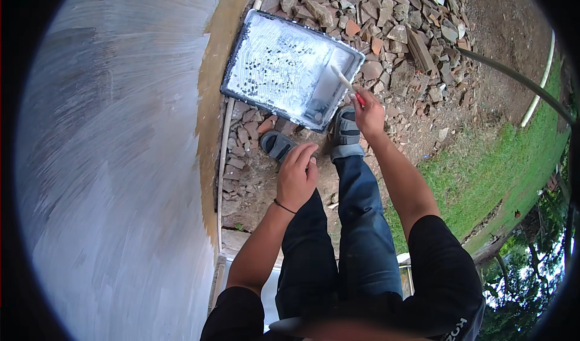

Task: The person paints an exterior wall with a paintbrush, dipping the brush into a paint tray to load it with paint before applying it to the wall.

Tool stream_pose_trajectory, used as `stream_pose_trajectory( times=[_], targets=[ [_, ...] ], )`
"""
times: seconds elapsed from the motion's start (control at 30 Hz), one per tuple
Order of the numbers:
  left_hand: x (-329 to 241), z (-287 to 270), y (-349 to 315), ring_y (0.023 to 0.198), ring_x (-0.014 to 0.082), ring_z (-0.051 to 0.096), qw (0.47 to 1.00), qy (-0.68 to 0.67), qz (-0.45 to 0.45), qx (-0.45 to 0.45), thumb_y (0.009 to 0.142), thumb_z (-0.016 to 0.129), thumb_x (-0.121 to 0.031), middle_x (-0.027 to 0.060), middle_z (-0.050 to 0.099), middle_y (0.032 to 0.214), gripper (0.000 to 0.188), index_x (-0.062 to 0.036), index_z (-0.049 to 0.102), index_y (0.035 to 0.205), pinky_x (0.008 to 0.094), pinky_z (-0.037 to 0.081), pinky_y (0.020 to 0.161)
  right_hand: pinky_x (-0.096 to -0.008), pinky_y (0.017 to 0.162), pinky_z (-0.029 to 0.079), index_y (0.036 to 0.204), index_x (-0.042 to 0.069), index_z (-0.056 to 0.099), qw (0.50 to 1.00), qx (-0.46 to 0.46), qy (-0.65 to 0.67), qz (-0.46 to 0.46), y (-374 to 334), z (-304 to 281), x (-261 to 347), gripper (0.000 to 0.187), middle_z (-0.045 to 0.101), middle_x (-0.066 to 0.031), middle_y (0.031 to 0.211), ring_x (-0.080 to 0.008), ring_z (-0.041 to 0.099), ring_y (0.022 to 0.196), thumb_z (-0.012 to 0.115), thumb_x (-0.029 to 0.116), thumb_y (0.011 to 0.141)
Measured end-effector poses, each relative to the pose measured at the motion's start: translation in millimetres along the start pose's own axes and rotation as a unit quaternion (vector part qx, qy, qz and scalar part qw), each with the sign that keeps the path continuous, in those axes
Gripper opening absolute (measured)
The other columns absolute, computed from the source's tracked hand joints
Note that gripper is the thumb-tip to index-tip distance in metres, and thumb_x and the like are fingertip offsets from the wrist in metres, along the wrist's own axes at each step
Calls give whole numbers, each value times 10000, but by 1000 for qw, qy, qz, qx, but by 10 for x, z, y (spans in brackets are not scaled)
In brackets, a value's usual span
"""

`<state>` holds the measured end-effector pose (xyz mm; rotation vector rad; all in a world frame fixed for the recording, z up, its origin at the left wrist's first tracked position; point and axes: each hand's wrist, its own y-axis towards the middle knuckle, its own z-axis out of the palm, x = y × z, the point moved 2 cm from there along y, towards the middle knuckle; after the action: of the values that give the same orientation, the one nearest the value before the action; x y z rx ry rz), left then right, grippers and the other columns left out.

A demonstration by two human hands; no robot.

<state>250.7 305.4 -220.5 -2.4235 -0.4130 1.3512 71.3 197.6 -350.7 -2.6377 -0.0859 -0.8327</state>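
Left hand [296,178] hangs low over left knee, fingers curled loosely inward, palm down, thin dark band at wrist. Right arm stretched forward and down, right hand [368,114] closed in fist (knuckles up). Both forearms bare, sleeves black.

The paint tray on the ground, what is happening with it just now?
A person stands beside a white-painted wall. The right hand holds a paint roller's red handle, with the white roller lying in the rectangular grey paint tray smeared with white paint. The left hand rests on the left knee, holding nothing. Broken bricks lie around.
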Motion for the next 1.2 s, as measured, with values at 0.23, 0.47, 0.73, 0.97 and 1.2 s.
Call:
stream_pose_trajectory(
  times=[0.23,0.47,0.73,0.97,1.2],
  targets=[
    [17,15,-66,1048,332,549,1000,16,-1,4,866,499,-46,157,579,1128,251,-5,575,1101,384,433,912,-370,752,489,1028,20,639,991,-40,109,61,-135,-28,-183,258,638,-210,909,-346,623,841,643,201,845],
    [-52,42,-78,1046,325,552,1000,8,3,3,862,496,-32,152,586,1116,246,0,577,1093,375,431,913,-315,723,499,1081,43,640,984,-31,129,119,-199,-44,-186,275,670,-191,889,-273,667,801,643,212,864],
    [-128,45,-81,1038,323,563,1000,0,15,-12,860,493,-18,156,593,1108,250,3,583,1093,370,439,902,-276,693,491,1097,28,627,964,-7,210,162,-211,-5,-271,276,686,-124,838,-153,642,741,639,191,875],
    [-185,6,-49,1056,316,561,999,-6,16,-39,859,492,-17,158,590,1125,267,1,579,1111,362,437,914,-223,575,443,1107,7,613,928,-6,324,185,-127,62,-335,263,633,-28,755,-84,584,660,611,169,900],
    [-197,-7,-42,1052,324,553,998,-2,0,-55,841,507,-26,149,585,1127,278,-9,575,1110,379,439,910,-226,535,428,1098,-32,606,901,-27,367,229,-150,96,-363,300,626,-38,728,-72,545,604,641,173,883]
  ],
)
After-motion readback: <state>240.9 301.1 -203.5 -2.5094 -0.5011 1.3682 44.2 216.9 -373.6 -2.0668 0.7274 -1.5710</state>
